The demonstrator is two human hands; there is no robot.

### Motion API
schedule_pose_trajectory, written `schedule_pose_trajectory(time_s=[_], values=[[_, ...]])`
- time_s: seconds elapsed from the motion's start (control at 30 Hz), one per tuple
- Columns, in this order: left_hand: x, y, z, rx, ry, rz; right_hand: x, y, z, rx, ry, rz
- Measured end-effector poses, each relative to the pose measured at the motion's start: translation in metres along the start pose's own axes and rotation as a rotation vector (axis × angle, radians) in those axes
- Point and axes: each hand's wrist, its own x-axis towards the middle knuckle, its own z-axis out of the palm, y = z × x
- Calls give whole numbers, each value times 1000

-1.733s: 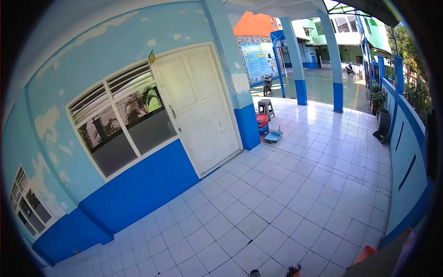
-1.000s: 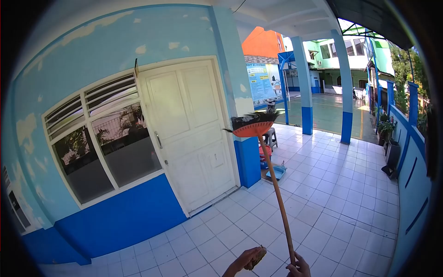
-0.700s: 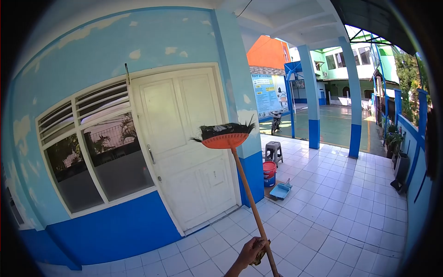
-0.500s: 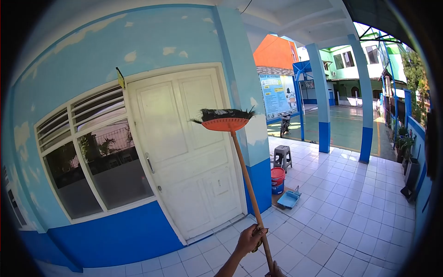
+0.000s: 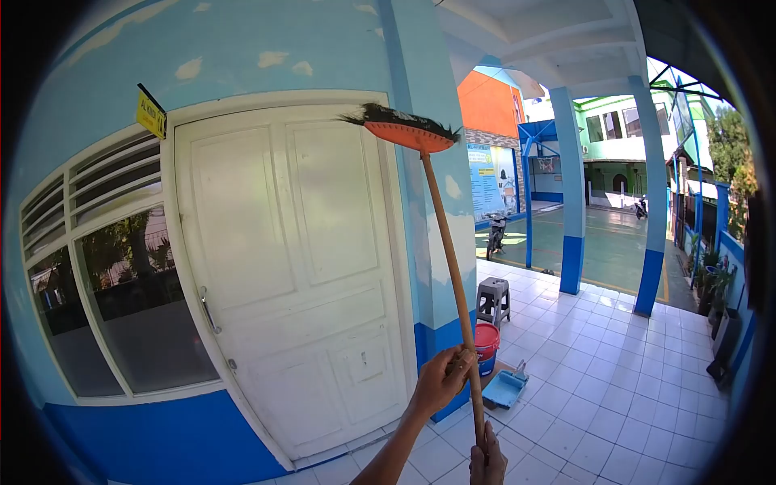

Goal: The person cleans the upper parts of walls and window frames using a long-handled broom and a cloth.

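Note:
A broom (image 5: 449, 242) is held up with its head at the top, an orange base and black bristles pointing upward, before the upper right of a white door (image 5: 287, 267). Its long wooden handle runs down, slightly tilted, to both hands. My left hand (image 5: 441, 378) wraps round the handle at mid-length. Lower down, near the bottom edge of the view, my right hand (image 5: 488, 464) grips the handle close to its end. The very end of the stick is hidden by that hand.
Right of the door are a blue pillar, a grey stool (image 5: 493, 300), a red-and-blue paint bucket (image 5: 487, 346) and a light blue paint tray (image 5: 507, 389) on the tiled floor (image 5: 598, 380). A yellow sign (image 5: 151, 115) juts out above the window (image 5: 145, 299). Two pillars stand farther right.
The broom head has risen and shifted slightly right, now tilting down to the right. Both hands are higher in view, and the door appears larger and nearer.

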Motion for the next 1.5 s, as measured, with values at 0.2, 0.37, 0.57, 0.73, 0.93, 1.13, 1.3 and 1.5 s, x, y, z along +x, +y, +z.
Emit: schedule_pose_trajectory(time_s=[0.2, 0.37, 0.57, 0.73, 0.93, 1.13, 1.3, 1.5], values=[[94, -115, -30, 121, -13, -166, 158, 95, 55, 79, 116, 17], [136, -178, -48, 111, -122, -206, 229, 184, 83, 246, 118, 147], [154, -259, -60, 99, -83, -475, 374, 270, 109, 148, 112, -28], [231, -272, -17, 137, -26, -490, 623, 210, 73, -26, 161, -335], [355, -247, 63, 124, -146, -451, 914, 42, 9, 141, 225, -484], [450, -247, 101, -81, 57, -294, 900, 127, 28, 229, 159, -488], [444, -322, 107, 190, 326, -416, 627, 405, 66, 69, -23, -341], [341, -365, 107, 309, 476, -570, 327, 583, -50, 88, -357, -135]])
